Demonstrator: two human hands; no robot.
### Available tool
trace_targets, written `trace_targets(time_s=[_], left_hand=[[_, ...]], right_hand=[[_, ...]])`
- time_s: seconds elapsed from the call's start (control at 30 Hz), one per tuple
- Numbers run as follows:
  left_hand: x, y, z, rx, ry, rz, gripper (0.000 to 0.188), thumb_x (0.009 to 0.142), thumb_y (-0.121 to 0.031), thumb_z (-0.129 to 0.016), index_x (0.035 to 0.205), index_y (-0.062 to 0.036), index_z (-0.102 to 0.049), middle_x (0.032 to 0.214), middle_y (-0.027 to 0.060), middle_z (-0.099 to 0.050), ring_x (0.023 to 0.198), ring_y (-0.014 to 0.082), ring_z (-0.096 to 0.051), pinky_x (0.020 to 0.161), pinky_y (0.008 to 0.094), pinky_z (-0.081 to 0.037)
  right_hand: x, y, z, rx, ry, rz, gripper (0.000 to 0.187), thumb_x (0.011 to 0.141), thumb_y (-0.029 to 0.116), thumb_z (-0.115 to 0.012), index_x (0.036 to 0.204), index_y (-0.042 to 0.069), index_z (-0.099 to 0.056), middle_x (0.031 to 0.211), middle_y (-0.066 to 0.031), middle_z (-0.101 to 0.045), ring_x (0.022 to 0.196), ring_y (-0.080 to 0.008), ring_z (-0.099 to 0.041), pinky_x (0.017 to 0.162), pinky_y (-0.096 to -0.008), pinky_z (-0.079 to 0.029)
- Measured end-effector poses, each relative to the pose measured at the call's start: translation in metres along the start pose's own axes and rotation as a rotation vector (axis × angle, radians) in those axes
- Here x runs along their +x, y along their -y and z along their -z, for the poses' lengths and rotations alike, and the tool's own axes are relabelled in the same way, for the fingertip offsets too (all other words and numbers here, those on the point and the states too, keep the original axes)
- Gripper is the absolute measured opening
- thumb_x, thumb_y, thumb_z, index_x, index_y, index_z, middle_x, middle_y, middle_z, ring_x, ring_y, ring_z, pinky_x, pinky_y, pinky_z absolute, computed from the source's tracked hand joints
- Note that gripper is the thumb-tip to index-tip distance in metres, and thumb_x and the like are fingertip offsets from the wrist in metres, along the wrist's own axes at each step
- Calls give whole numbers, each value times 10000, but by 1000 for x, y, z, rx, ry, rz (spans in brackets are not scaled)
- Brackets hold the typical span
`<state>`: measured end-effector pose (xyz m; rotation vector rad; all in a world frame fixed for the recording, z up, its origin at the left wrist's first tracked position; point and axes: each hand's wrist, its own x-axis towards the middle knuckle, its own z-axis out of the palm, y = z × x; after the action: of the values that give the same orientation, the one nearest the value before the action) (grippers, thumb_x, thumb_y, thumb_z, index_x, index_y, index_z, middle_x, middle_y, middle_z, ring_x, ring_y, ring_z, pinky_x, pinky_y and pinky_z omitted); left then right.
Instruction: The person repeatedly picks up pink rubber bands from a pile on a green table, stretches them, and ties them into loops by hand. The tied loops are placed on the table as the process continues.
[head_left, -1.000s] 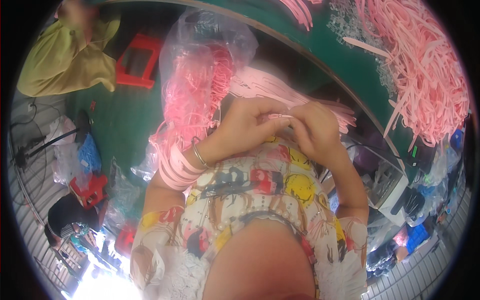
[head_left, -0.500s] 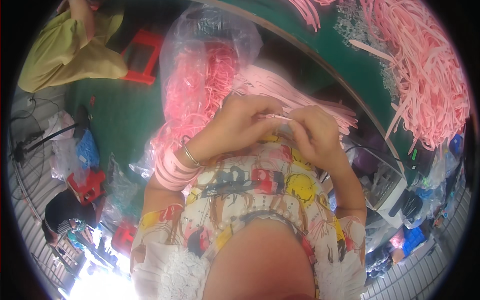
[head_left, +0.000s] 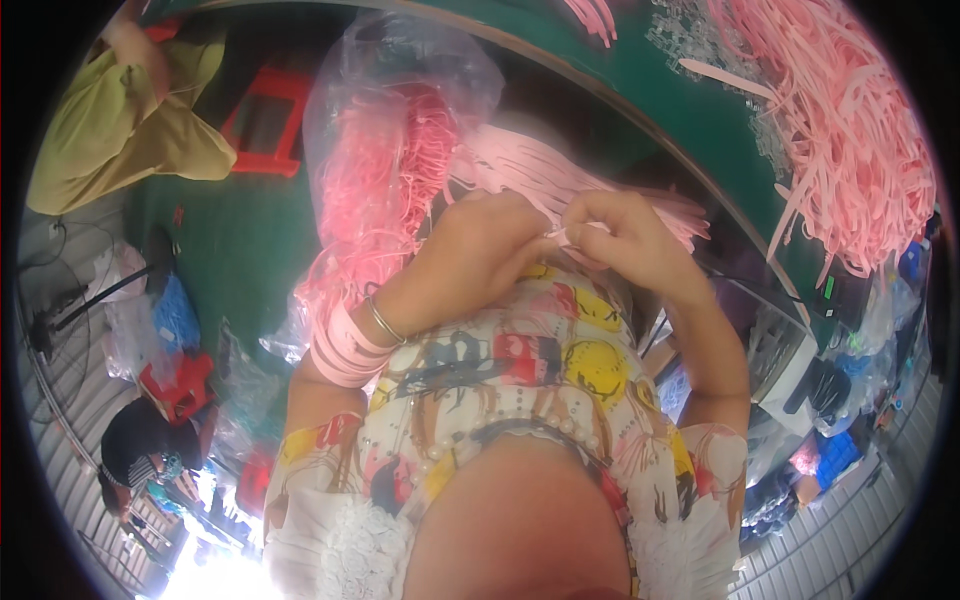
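Note:
My left hand point(head_left: 490, 235) and my right hand point(head_left: 630, 240) meet in front of my chest, both closed with fingers pinched together. Between their fingertips shows a short bit of pink strap point(head_left: 556, 236); the rest of it is hidden by the fingers. Several pink strap loops point(head_left: 345, 345) hang around my left forearm, next to a metal bangle point(head_left: 384, 320). Just beyond my hands lies a bundle of flat pink straps point(head_left: 540, 165). Left of it stands a clear plastic bag point(head_left: 335, 110) stuffed with pink cords point(head_left: 375, 165).
A green table point(head_left: 640, 100) curves across the far right. It carries a large heap of pink straps point(head_left: 850, 130) and small clear plastic pieces point(head_left: 690, 40). A red stool point(head_left: 265, 120) and a person in olive clothing point(head_left: 130, 120) are at far left; another person point(head_left: 145, 440) is lower left.
My right hand has turned, its fingers curling in more tightly, and its elbow has moved out to the right. My left hand stays close by, its fingers more folded over the strap.

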<state>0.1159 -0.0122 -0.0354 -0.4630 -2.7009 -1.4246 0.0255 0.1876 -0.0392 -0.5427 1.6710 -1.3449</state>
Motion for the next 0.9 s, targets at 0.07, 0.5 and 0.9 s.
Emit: trace_targets(time_s=[0.07, 0.5, 0.9], left_hand=[[3, -2, 2, 52, 32, -80, 143, 779, -57, -676, 911, -41, -623, 797, 109, -593, 699, 299, -555, 665, 373, -424], [1, 0, -7, -257, 17, 219, 115, 816, -91, -697, 900, -14, -684, 742, 89, -608, 680, 172, -572, 604, 282, -433], [-1, 0, -16, -195, -20, 92, 97, 799, -68, -697, 886, -27, -683, 736, 85, -613, 659, 216, -568, 624, 303, -437]], right_hand=[[2, -3, 4, 72, 64, -69, 121, 826, 115, -527, 774, 33, -599, 607, -10, -551, 465, -60, -490, 402, -220, -362], [-11, 16, -5, -76, -57, 24, 106, 790, 93, -539, 777, 0, -586, 711, -67, -599, 690, -122, -569, 641, -279, -459], [-8, -4, 1, 43, 17, -85, 129, 806, 122, -562, 757, 10, -601, 652, -40, -584, 601, -98, -533, 541, -254, -416]])
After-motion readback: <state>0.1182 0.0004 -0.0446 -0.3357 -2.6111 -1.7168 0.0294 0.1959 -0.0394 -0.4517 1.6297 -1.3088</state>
